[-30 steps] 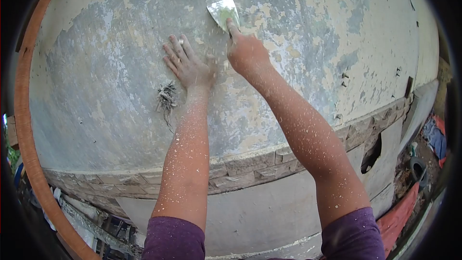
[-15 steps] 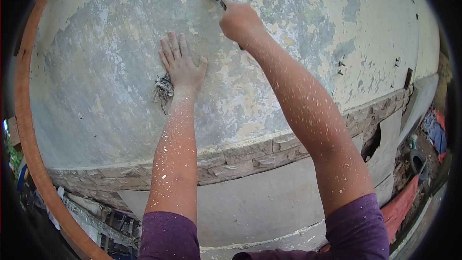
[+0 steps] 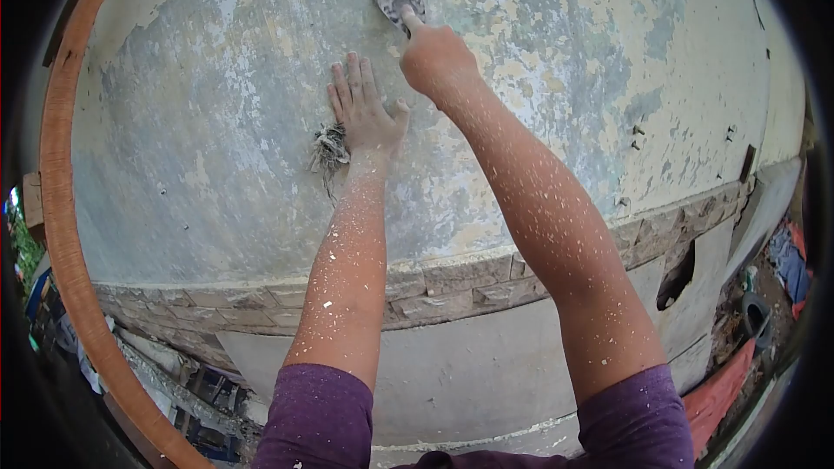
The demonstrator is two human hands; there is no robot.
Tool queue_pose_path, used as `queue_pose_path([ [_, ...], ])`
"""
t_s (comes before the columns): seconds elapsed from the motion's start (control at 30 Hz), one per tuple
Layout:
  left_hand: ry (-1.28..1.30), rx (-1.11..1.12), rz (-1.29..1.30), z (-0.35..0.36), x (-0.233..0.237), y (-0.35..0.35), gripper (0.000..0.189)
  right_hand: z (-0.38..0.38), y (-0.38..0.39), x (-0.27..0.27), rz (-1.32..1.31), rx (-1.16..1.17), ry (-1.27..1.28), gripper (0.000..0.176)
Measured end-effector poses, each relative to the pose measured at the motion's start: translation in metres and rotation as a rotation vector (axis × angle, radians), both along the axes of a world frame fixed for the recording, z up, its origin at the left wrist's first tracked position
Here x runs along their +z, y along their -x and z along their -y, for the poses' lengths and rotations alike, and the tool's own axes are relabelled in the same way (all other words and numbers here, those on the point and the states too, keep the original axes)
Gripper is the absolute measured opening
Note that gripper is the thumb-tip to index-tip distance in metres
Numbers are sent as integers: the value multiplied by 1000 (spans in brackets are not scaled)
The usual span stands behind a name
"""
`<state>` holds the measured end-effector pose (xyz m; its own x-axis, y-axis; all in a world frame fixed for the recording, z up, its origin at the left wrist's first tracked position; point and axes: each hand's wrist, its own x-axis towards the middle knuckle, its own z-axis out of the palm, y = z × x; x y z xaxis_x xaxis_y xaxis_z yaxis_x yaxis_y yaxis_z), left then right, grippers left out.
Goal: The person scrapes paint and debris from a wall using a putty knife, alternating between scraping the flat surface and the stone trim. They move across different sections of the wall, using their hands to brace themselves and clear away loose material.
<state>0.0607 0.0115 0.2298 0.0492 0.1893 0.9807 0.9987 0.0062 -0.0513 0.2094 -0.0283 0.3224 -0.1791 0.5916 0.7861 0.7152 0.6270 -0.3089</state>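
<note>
My left hand [image 3: 370, 122] is pressed flat against the weathered wall [image 3: 234, 165], fingers stretched upward and thumb out to the side. Pale dust coats its fingers. Beside its wrist a tangled grey stringy clump [image 3: 330, 149] sticks out from the wall. Up and to the right, my right hand [image 3: 440, 59] is wrapped round a scraper [image 3: 398, 5], its index finger laid along the tool. The scraper's wide, paint-smeared blade points up at the wall; its top edge is blurred. Light flakes speckle both forearms.
Patchy, peeling paint covers the wall. Below runs a stone-brick ledge [image 3: 452, 295] above a smooth grey panel [image 3: 469, 373]. Short bolts [image 3: 638, 132] protrude at the right. An orange-brown curved strip [image 3: 61, 174] borders the left. A tyre [image 3: 756, 317] and red sheet [image 3: 719, 389] lie lower right.
The view has shifted, so the left hand and clump appear farther right. The scraper sits slightly lower in view, with more of its blade showing. My left hand stays flat beside the clump.
</note>
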Motion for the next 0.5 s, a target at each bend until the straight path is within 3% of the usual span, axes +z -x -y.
queue_pose_path([
  [0.1,39,75,-4,-1,0,2,86,13,8,12,-41,14,120,52],
  [0.23,5,61,-9,-5,-9,4,87,14,5,-56,19,-91,66,53],
  [0.3,31,86,3,-5,-5,5,87,22,1,-52,79,-58,229,57],
  [0.43,24,46,4,-3,-1,6,86,9,12,-6,-57,-89,49,53],
  [0.5,30,16,-2,0,-4,4,85,12,7,-7,-52,-74,82,54],
])
